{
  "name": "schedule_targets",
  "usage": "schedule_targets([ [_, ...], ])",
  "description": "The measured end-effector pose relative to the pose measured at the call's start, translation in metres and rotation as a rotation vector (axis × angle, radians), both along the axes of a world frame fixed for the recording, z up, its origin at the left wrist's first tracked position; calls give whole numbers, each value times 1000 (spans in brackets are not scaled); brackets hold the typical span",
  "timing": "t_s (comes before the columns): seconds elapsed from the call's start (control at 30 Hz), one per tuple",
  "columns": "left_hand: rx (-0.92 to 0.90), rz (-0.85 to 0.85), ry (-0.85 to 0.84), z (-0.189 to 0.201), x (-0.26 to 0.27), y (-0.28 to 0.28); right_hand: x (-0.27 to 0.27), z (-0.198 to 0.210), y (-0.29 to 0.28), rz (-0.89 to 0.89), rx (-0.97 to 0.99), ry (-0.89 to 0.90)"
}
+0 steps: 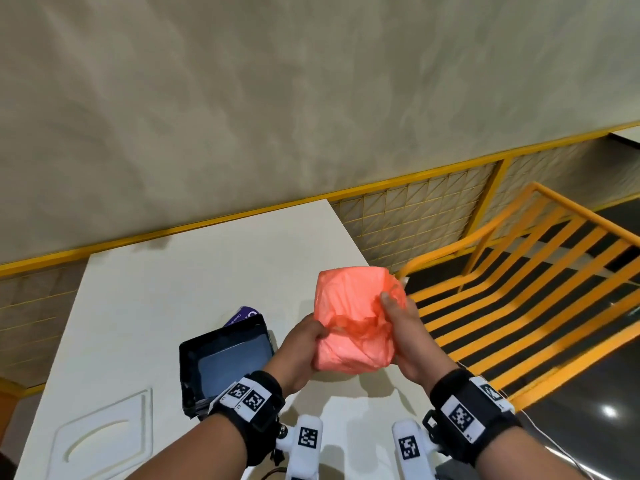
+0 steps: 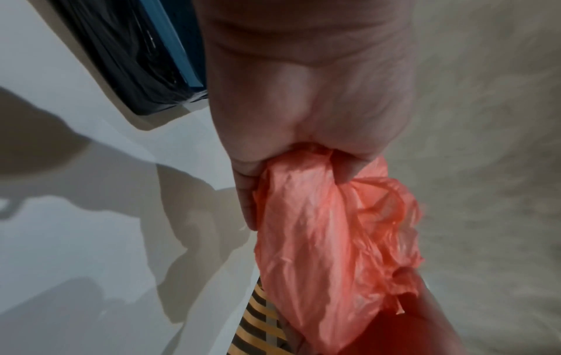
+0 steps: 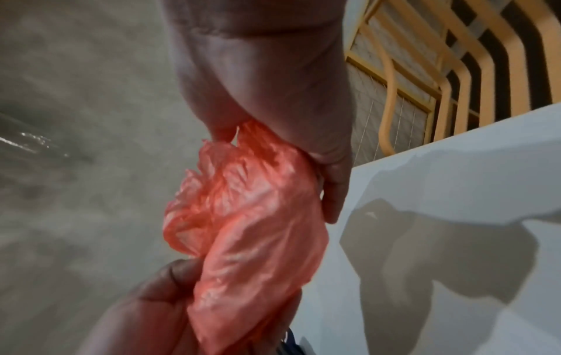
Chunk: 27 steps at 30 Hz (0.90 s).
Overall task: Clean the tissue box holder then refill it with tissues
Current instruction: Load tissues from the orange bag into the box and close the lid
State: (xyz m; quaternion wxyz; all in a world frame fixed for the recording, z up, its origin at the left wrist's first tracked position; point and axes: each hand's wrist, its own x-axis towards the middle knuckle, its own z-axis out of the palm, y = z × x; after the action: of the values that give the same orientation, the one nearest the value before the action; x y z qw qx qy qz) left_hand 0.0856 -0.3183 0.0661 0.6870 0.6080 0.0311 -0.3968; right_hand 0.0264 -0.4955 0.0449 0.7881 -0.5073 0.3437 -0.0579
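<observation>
White tabletop lay beneath the work. Nearest, an orange plastic bag was held above it, gripped by the left hand at its lower side and pinched by the right hand at its crumpled mouth. Thin, soft and light, it was judged easily torn, and probably filled with tissues; it was best taken at the gathered mouth. Just left, the black tissue box holder sat open. Beyond, an orange slatted bench and a grey wall were seen.
</observation>
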Motion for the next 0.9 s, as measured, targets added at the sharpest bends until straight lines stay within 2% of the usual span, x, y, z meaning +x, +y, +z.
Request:
schedule_targets([
  [0.1, 78, -38, 18, -8, -1, -3, -7, -11, 4, 14, 16, 24],
  [0.2, 266, -188, -186, -21, 0, -3, -17, -25, 0, 15, 14, 98],
  [0.3, 430, -209, -410, -35, -3, -1, -31, -38, -3, 101, -72, 201],
  [0.37, 511, -342, -588, -44, -4, -1, -37, -45, -3, 174, -175, 251],
  [0.47, 689, -659, -808, -54, -7, -6, -40, -53, 0, 264, -258, 274],
  [0.57, 779, -850, -878, -69, -13, -11, -39, -53, 4, 326, -214, 249],
  [0.67, 827, -856, -916, -80, -16, -13, -39, -59, 4, 359, -178, 219],
  [0.77, 799, -823, -901, -82, -15, -10, -44, -58, 3, 379, -210, 217],
  [0.83, 753, -716, -848, -82, -11, -4, -49, -52, 2, 371, -262, 227],
  [0.9, 718, -535, -747, -80, -3, 2, -53, -51, -4, 324, -413, 309],
])
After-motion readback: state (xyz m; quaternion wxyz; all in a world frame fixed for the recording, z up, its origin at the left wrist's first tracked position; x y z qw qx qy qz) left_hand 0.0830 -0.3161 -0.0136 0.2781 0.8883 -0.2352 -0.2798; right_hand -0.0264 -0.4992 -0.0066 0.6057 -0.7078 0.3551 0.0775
